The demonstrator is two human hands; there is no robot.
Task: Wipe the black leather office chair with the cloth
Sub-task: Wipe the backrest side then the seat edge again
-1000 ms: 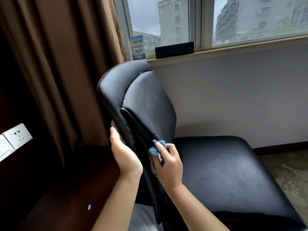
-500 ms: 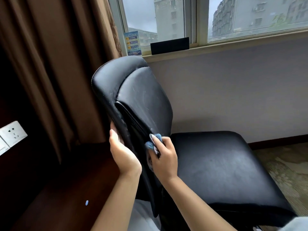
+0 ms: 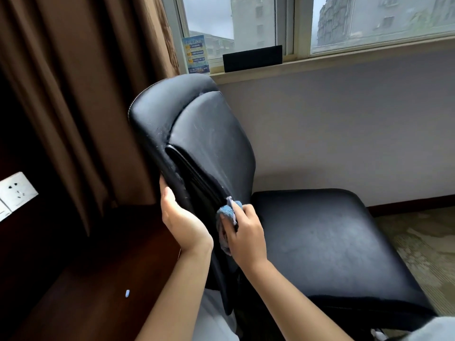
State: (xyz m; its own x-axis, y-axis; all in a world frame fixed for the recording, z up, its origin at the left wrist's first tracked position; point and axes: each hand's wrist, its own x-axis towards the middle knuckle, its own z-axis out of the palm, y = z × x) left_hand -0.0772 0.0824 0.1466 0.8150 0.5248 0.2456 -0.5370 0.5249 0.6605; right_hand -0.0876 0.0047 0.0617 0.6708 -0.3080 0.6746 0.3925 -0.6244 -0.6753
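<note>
The black leather office chair (image 3: 211,143) stands side-on in the middle of the view, backrest at left, seat stretching right. My left hand (image 3: 181,217) grips the backrest's near edge from behind; its fingers are hidden by the leather. My right hand (image 3: 243,232) holds a bunched blue cloth (image 3: 227,212) and presses it against the lower side seam of the backrest, just above where it meets the seat.
A dark wooden desk (image 3: 103,267) lies at lower left, with a wall socket (image 3: 17,190) above it. Brown curtains (image 3: 81,94) hang behind the chair. A window sill (image 3: 320,62) carries a black block (image 3: 252,57) and a blue leaflet (image 3: 195,54). Carpet (image 3: 423,249) shows at right.
My right hand has shifted the cloth slightly up along the backrest's lower seam. My left hand keeps its hold on the backrest edge.
</note>
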